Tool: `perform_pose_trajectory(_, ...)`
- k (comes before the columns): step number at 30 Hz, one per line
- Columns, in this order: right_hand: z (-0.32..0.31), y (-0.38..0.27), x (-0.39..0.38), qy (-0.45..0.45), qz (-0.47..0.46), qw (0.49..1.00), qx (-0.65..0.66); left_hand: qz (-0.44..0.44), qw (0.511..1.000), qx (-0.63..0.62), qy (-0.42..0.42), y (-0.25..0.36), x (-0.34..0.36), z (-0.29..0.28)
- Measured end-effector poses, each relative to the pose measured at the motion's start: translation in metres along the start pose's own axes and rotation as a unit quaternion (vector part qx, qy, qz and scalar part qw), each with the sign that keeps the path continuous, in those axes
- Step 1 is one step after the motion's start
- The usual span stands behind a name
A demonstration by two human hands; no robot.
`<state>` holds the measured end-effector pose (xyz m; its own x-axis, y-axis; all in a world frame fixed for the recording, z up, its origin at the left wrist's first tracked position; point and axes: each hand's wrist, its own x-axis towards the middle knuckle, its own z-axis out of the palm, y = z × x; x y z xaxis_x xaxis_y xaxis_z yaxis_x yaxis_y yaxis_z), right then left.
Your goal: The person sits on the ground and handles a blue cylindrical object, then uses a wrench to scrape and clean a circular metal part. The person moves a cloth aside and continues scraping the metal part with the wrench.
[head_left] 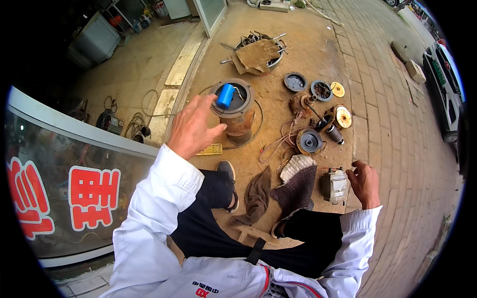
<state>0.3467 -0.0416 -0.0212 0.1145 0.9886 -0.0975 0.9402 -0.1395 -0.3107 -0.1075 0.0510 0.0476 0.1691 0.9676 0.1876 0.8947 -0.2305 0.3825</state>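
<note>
Dirt ground [278,59], brick paving [392,129] beside; both hands' fingers apart, empty.

Upper middle of the frame there's a round metal basin [258,52] full of tools with a brown cardboard scrap [257,53] flopped over it. Right of centre, a dark round motor cover [295,82], a yellow disc [338,89] and a grey pulley wheel [309,141] lie scattered on the dirt. A white car [444,84] is parked at the far right edge, and a grey cabinet [94,42] stands upper left.
</note>
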Motion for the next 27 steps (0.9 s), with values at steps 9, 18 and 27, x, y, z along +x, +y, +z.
perform_pose_trajectory(9,0.0,-0.01,0.002,-0.015,-0.022,1.0,0.013,-0.144,0.975,-0.063,-0.154,-0.071,0.054,0.033)
perform_pose_trajectory(18,-0.005,-0.017,0.0,-0.034,-0.019,0.999,0.022,-0.145,0.942,-0.283,-0.104,-0.074,0.056,0.05)
perform_pose_trajectory(27,-0.006,-0.016,-0.003,-0.034,-0.029,0.999,0.018,-0.161,0.92,-0.32,-0.159,-0.083,0.056,0.061)
